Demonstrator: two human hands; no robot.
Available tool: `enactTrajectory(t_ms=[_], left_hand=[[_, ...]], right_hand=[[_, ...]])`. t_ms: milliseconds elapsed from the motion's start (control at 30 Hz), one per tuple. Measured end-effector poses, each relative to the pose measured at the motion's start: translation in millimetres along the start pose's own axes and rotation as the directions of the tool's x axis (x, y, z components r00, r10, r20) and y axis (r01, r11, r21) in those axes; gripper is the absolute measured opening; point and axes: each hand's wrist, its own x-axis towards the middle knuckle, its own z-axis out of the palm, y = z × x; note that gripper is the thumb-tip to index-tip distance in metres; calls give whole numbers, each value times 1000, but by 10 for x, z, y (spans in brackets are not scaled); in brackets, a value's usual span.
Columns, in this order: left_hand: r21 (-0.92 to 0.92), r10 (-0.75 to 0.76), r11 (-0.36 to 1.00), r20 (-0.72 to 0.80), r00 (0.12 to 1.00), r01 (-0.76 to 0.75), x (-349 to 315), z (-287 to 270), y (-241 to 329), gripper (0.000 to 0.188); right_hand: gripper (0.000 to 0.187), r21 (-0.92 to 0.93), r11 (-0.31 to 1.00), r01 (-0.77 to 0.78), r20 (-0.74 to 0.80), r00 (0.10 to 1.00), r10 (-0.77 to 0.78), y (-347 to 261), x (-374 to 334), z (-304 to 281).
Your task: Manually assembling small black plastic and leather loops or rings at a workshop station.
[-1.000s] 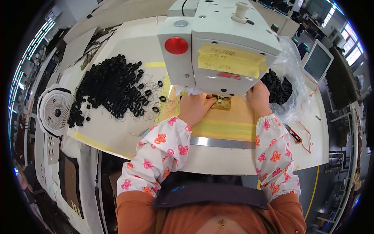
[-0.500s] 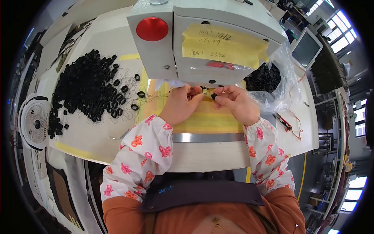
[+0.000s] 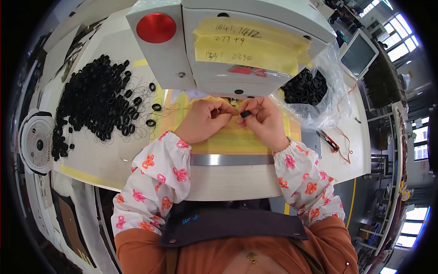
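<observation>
A small black fabric loop (image 3: 245,113) is pinched between the thumb and fingers of my right hand (image 3: 268,128), just in front of the sewing machine's needle area (image 3: 233,101). My left hand (image 3: 204,120) is closed in a pinch close beside it, fingertips nearly meeting those of the right. What the left fingers hold, if anything, is too small to make out. Both hands are over the yellow-taped work plate (image 3: 228,144), below the grey sewing machine head (image 3: 219,75).
Left on the table lies a large pile of black loops (image 3: 93,98) with loose threads. A clear plastic bag (image 3: 335,109) of more black loops stands right, near thread snips (image 3: 329,141) on an orange cord. A white fan (image 3: 39,144) sits far left, a screen (image 3: 358,54) far right.
The right hand has drawn the loop slightly nearer to me, turning it to lie more sideways. My left hand stays pinched close by. The whole view has shifted a little.
</observation>
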Motion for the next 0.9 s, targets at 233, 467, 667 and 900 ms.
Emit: enactTrajectory(t_ms=[233,467,667,900], left_hand=[[-45,-12,999,1,1000,12,6,-29,30,15],[-18,13,1000,26,1000,-12,-11,-40,53,14],[-125,27,992,-15,1000,-29,-22,-13,1,10],[184,47,982,-1,999,-46,-12,56,89,21]], right_hand=[[19,40,997,-69,55,996,67,-35,20,-49],[16,184,964,-192,78,980,181,-61,24,-43],[21,39,962,-270,39,963,268,-78,29,-42],[26,-763,549,340,118,909,-399,6,-51,108]])
